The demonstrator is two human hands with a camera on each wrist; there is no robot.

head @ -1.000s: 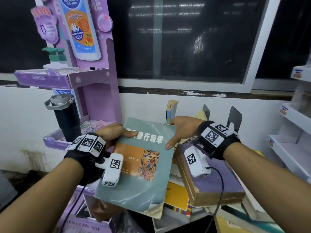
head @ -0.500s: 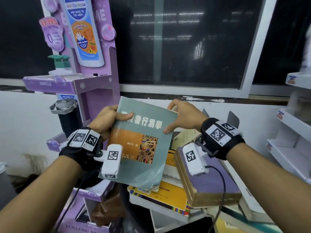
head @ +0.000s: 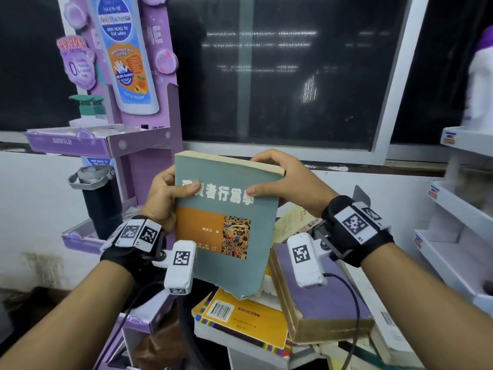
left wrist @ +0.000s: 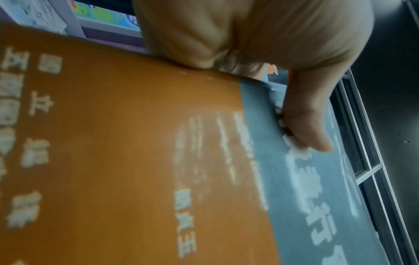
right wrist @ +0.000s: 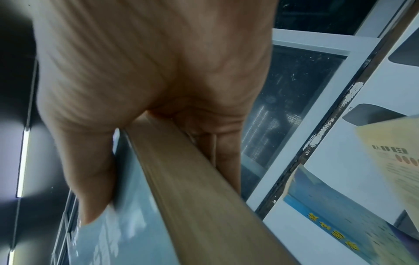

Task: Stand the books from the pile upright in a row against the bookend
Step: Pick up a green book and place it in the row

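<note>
A teal book (head: pixel 226 222) with an orange panel and white characters is held nearly upright in the air above the pile. My left hand (head: pixel 173 190) grips its left edge, thumb (left wrist: pixel 306 125) on the cover (left wrist: pixel 158 161). My right hand (head: pixel 266 174) grips the top right corner, with the thumb (right wrist: pixel 90 170) on the cover and the fingers curled behind the page edge (right wrist: pixel 192 179). Below lie a yellow book (head: pixel 248 319) and a thick purple book (head: pixel 320 297) in the pile. A grey metal bookend (head: pixel 361 192) shows behind my right wrist, against the wall.
A purple display stand (head: pixel 149 145) with a black flask (head: pixel 98 198) stands at the left. White shelves (head: pixel 453 209) line the right side. A dark window (head: pixel 280 76) sits above the white wall. A blue book (right wrist: pixel 335 206) leans near the bookend.
Both hands have lifted the teal book off the pile and tipped it from lying nearly flat to almost upright. The right hand's fingers have moved over its top corner.
</note>
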